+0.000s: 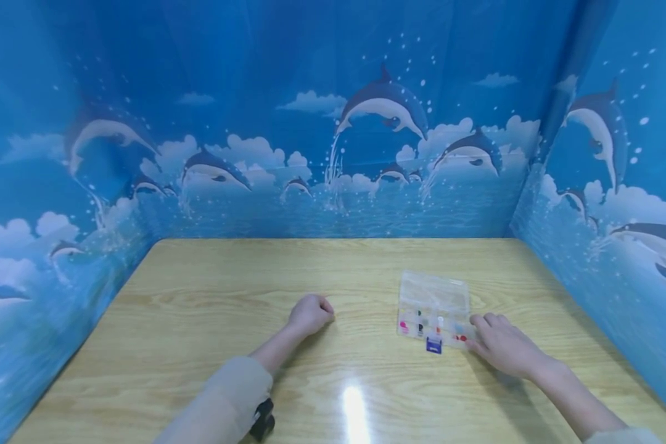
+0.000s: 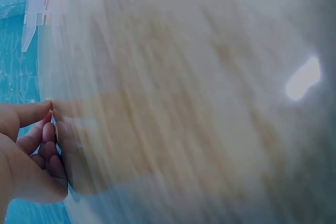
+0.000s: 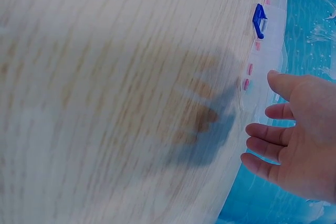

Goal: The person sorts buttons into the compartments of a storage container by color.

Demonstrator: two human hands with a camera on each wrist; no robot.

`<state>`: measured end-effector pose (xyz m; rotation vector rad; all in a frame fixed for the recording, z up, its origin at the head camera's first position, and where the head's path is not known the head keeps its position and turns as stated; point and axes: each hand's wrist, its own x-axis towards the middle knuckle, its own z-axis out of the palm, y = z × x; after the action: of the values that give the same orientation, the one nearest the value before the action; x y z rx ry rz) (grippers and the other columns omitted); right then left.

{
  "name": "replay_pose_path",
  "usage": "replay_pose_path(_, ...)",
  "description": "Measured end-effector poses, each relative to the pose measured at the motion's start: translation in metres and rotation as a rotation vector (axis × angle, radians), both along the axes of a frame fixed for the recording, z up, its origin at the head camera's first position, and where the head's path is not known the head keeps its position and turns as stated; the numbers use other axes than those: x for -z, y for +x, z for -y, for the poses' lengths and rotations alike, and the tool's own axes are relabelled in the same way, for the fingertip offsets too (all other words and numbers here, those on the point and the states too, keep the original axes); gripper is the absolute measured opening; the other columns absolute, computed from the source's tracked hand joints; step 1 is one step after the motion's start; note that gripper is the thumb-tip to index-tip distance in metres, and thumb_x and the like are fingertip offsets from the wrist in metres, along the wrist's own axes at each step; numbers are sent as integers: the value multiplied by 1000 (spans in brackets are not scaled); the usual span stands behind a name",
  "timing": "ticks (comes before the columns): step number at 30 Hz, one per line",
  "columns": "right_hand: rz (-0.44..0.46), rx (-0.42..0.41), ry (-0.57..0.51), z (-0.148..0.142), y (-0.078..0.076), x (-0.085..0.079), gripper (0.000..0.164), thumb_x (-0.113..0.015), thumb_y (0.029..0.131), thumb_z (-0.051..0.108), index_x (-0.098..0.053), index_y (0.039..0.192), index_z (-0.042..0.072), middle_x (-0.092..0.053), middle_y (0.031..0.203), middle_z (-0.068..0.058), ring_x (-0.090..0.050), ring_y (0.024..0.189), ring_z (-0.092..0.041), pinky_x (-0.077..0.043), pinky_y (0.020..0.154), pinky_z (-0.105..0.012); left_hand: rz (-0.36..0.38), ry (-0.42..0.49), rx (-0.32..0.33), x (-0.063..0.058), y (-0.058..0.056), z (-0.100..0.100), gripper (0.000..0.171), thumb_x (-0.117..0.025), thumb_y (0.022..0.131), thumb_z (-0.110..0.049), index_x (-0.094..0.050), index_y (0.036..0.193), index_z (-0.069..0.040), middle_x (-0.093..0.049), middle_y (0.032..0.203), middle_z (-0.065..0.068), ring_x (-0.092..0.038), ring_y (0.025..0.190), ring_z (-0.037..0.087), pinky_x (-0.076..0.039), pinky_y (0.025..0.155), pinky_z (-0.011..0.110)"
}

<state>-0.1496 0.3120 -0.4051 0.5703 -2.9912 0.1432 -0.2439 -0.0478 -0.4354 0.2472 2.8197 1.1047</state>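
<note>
A clear plastic compartment box (image 1: 434, 311) lies on the table right of centre, its lid (image 1: 434, 290) folded back. Small pink, red, dark and white pieces sit in its compartments, too small to make out. A blue clasp (image 1: 434, 345) juts from the front edge. At the box's right end is my right hand (image 1: 502, 345), fingers relaxed and apart, thumb near the corner; contact is unclear. My left hand (image 1: 311, 314) rests on the table left of the box. In the left wrist view its thumb and forefinger tips (image 2: 47, 109) meet; whether something tiny is between them is unclear.
The wooden table (image 1: 211, 271) is bordered at the back and sides by a blue curtain (image 1: 244, 209) printed with dolphins. A dark object (image 1: 263, 419) sits by the left sleeve. Light glares off the table near the front.
</note>
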Motion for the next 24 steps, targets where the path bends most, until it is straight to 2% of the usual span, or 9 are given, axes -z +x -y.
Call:
replay_pose_path(6, -19, -12, 0, 0, 0, 2, 42, -67, 83, 21, -52, 111, -8, -58, 94, -17, -55, 86, -34, -46, 75, -47, -2, -50, -4, -1, 1, -2, 4, -71, 73, -10, -67, 72, -11, -62, 74, -2, -55, 71, 16, -45, 70, 33)
replay_pose_path(14, -31, -12, -8, -2, -1, 4, 43, -67, 83, 20, -52, 111, -8, -57, 94, -17, -54, 86, -34, -46, 75, -47, -3, -43, 15, 0, -1, -1, 3, -68, 75, -10, -67, 72, -9, -63, 76, -1, -55, 72, 16, -45, 70, 31)
replay_pose_path(18, -26, -9, -6, -3, -1, 5, 43, -67, 83, 21, -52, 112, -8, -57, 93, -15, -54, 85, -31, -46, 75, -46, 13, 18, 11, 0, -4, -1, 5, -64, 75, -7, -67, 72, -7, -63, 78, 1, -54, 72, 16, -45, 68, 29)
replay_pose_path(24, -26, -7, -8, -3, -1, 5, 43, -66, 84, 21, -52, 112, -8, -57, 95, -17, -55, 87, -33, -46, 76, -47, 77, 152, -1, -4, -7, -10, 7, -60, 77, -4, -65, 72, -6, -58, 76, 2, -50, 67, 15, -41, 58, 25)
